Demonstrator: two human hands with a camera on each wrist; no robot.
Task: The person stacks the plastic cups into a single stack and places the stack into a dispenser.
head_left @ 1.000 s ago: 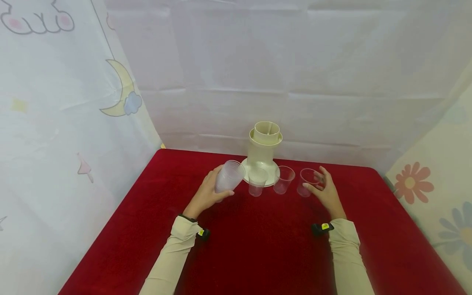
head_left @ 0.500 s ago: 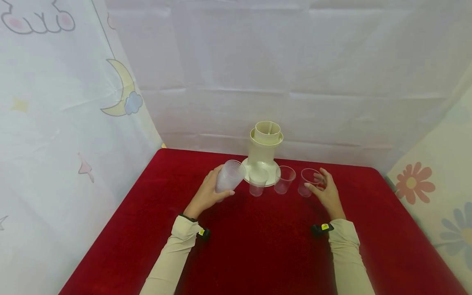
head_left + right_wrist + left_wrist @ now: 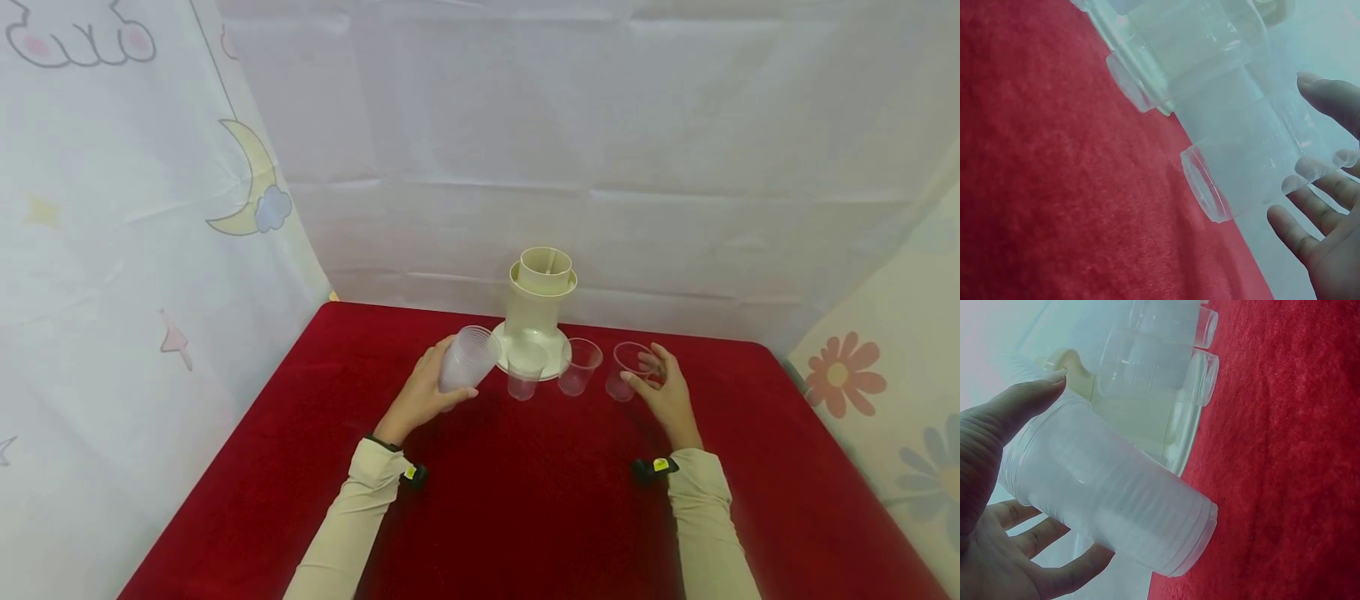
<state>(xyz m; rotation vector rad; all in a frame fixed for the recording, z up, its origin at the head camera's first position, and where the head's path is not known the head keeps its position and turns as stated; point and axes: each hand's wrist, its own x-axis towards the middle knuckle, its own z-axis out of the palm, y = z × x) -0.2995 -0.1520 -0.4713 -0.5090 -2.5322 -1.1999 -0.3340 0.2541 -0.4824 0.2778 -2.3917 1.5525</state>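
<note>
My left hand (image 3: 418, 398) holds a tilted stack of nested clear plastic cups (image 3: 465, 362), thumb on one side and fingers around the other, as the left wrist view shows. Three single clear cups stand upright in a row to its right: a left cup (image 3: 522, 383), a middle cup (image 3: 576, 373) and a right cup (image 3: 619, 385). Around the right cup my right hand (image 3: 671, 404) is spread. In the right wrist view its thumb (image 3: 1329, 100) is apart from that cup, and some fingertips show through the cup's clear wall; whether they touch it I cannot tell.
Behind the cups stands a cream cylindrical holder (image 3: 531, 312) with a round base and an open, ringed top. A red cloth (image 3: 540, 500) covers the table. White sheeting (image 3: 450, 225) hangs at the back and both sides.
The right hand and its thumb have shifted very slightly around the right cup. The left hand, the stack and the standing cups look the same.
</note>
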